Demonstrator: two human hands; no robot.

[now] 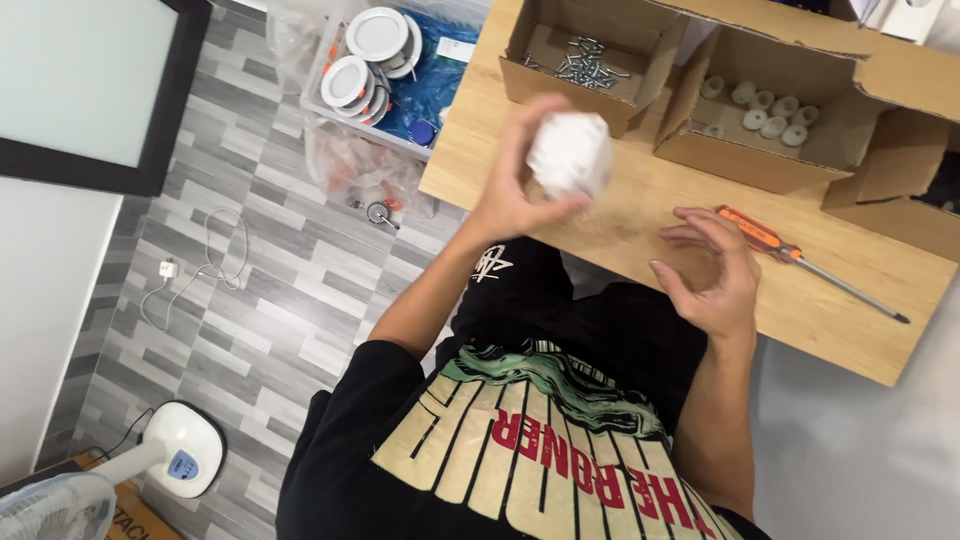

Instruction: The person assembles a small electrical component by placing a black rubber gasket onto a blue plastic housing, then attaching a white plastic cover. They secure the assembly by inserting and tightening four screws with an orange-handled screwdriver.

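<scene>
The white round fitting (570, 152) is clutched in the left hand (520, 190), raised above the wooden table (640, 215). The right hand (710, 265) hovers open-fingered and empty, just beside the orange-handled screwdriver (800, 258) lying on that table.

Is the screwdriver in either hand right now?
No, the screwdriver lies on the table, just beyond the empty right hand.

I wear a black short-sleeved T-shirt (560, 450) with a cream and green striped print and red lettering, and black trousers (560, 300) bearing a small white mark; my forearms are bare.
</scene>
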